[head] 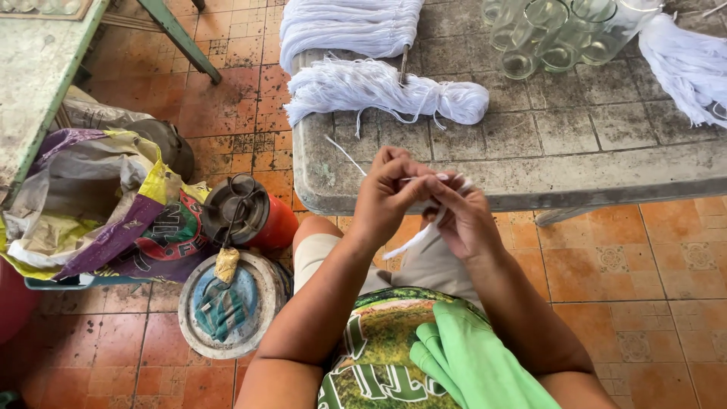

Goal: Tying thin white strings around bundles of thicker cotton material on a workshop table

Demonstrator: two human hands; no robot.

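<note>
My left hand (pixel 386 193) and my right hand (pixel 463 220) meet just in front of the grey table's edge (pixel 530 185). Both pinch a few thin white strings (pixel 413 241); one strand runs up-left from my left hand, and a thicker piece hangs down between my hands toward my lap. A tied bundle of white string (pixel 379 89) lies on the table just beyond my hands. A bigger white bundle (pixel 348 26) sits behind it, hanging over the table's left end.
Several clear glass cups (pixel 556 34) stand at the table's back. Another white bundle (pixel 685 64) lies at right. Left on the orange tiled floor are a red canister (pixel 250 216), a round lid (pixel 227 303), crumpled sacks (pixel 98 201) and a green bench (pixel 38 68). Green gloves (pixel 469 360) rest on my lap.
</note>
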